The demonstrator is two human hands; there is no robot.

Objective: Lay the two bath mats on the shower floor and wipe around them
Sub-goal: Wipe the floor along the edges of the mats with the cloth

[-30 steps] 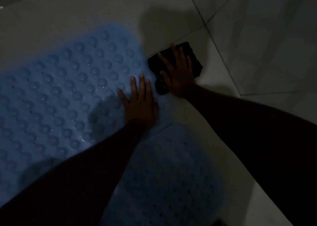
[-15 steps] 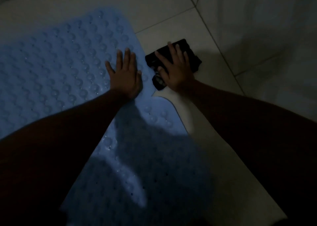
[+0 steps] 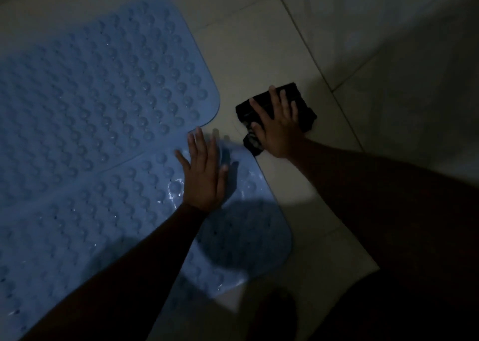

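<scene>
Two blue bubbled bath mats lie flat side by side on the pale tiled shower floor. The far mat fills the upper left; the near mat runs below it, their edges meeting along a slanted seam. My left hand rests flat, fingers spread, on the near mat's far right corner. My right hand presses flat on a folded black cloth on the bare tile just right of the mats. The light is dim.
A tiled wall rises at the right behind the cloth. Grout lines cross the floor. My dark knee or leg fills the lower right, and shadows cover the near mat's lower corner.
My left hand has shifted from the far mat onto the near mat's corner. The right hand stays pressed on the black cloth. The view has pulled back and shows more of both mats.
</scene>
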